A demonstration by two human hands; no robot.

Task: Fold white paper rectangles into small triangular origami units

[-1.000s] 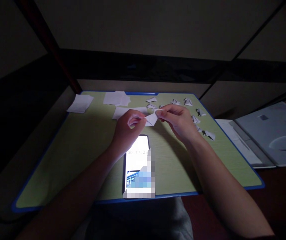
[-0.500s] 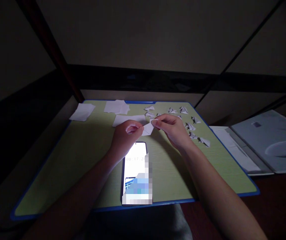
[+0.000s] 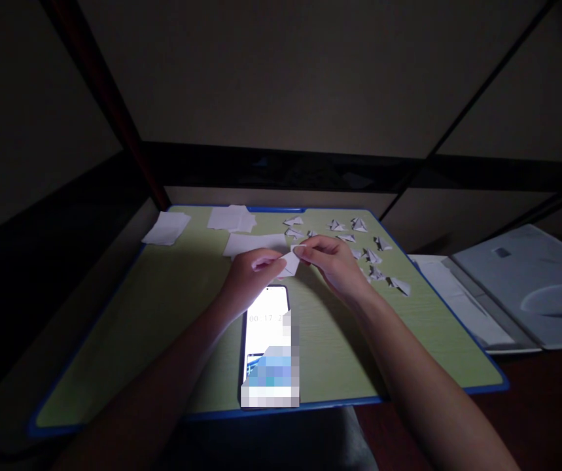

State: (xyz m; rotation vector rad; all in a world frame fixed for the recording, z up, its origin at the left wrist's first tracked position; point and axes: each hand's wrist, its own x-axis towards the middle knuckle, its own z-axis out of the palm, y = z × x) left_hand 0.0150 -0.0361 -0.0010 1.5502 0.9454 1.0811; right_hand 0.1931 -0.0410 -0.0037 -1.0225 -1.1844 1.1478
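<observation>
Between my hands, over the middle of the table, is a small folded piece of white paper. My left hand pinches its left side with thumb and fingers. My right hand grips its upper right corner, the thumb on top. Just behind them lies a flat white sheet, partly covered by my left hand. Several small folded paper pieces are scattered beyond and to the right of my right hand. Nearer to me, a lit phone showing timer digits lies below the held paper.
Two stacks of white paper, one at the far left and one at the back, lie on the green, blue-edged table. An opened flat white box sits to the right, past the table's edge.
The whole view has shifted slightly, so the table sits a little lower. My left thumb has moved further onto the folded paper, and both hands keep their hold.
</observation>
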